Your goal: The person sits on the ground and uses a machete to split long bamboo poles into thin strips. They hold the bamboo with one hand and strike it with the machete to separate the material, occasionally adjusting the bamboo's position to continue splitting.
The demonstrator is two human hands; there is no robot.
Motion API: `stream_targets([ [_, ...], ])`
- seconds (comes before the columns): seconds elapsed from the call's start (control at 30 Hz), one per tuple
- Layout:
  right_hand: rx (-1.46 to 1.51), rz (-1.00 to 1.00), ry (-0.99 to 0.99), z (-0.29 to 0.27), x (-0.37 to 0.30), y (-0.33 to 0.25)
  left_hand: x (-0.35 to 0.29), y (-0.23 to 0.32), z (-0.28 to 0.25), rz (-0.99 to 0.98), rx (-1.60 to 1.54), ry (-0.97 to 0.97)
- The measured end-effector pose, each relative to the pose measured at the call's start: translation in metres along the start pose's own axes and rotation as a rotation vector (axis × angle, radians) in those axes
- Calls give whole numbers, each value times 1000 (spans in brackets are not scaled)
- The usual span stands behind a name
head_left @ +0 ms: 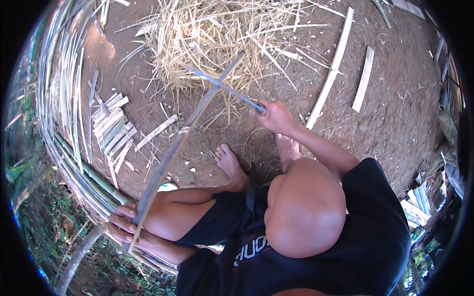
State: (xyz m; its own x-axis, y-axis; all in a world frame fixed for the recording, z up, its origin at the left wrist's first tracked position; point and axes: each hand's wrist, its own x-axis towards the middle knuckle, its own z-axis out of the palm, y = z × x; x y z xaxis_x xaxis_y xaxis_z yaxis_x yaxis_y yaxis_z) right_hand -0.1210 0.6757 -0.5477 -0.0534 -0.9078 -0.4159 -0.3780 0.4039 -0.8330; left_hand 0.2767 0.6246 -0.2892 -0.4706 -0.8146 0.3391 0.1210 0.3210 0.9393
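Note:
My left hand is closed around the near end of a long bamboo strip, which slants up and away to the right. A pale node shows partway along it. My right hand grips the handle of a knife with a long narrow blade. The blade lies across the strip near its far end, touching or nearly touching it; exactly how it meets the edge is too small to tell. Below the crossing blade and strip is a heap of pale bamboo shavings on the ground.
Short split bamboo pieces lie stacked at the left. Long bamboo poles and strips curve along the left edge. Pale flat slats rest on the dirt at the right. My bare feet and bent knee are close under my arms.

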Motion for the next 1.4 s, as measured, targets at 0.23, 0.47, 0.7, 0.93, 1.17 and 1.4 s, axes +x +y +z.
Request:
stream_targets([
  [0.23, -94, 85, 47, -14, -34, 3, 25, 5, 30, 38, -200, -405],
  [0.47, -103, -61, 98, -39, -67, -33, 51, 28, 54, 173, 165, -79],
  [0.7, 3, -338, 107, -90, -85, -154, 107, 44, 101, 138, 443, 224],
  [0.93, 0, -491, 32, -58, -82, -172, 83, 45, 137, 159, 478, 300],
  [1.17, -18, -44, -61, -46, -52, -117, 46, 33, 123, 161, 486, 428],
  [1.4, -66, -403, -64, -39, -48, -103, 38, 33, 123, 224, 511, 384],
])
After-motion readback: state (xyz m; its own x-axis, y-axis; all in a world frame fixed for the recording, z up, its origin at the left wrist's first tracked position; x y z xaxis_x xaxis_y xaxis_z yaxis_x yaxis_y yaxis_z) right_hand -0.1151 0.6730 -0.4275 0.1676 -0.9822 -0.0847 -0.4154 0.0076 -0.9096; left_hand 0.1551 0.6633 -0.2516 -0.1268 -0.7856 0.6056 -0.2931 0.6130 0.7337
